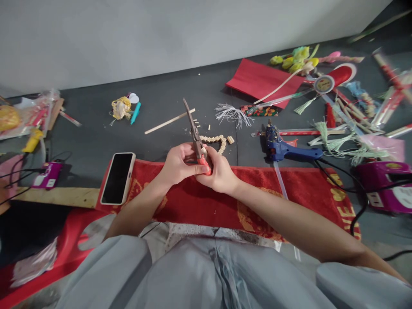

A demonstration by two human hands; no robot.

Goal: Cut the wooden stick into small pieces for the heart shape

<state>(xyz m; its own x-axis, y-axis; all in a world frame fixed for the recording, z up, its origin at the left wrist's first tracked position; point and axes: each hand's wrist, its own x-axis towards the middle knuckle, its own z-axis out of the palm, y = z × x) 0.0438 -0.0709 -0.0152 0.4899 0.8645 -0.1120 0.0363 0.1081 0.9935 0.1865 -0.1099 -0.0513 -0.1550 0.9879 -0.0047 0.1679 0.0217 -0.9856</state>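
My right hand (219,171) is wrapped round the red handles of a pair of scissors (195,128), whose dark blades point up and away from me. My left hand (182,163) is closed against the scissors, its thumb at the handles and its fingers curled near the pivot. Whatever those fingers pinch is hidden. A small pale piece shows beside the pivot. Just beyond my hands lies a curved chain of short pale pieces (222,141), with a few cut bits (209,127) near it. A thin pale stick (169,122) lies behind the blades.
A red towel (193,201) covers the table's near edge, with a phone (118,178) at its left. Right of my hands rests a blue glue gun (286,148) with a black cord. Red paper (257,83), a red thread spool (336,78) and tassels (233,115) lie farther back.
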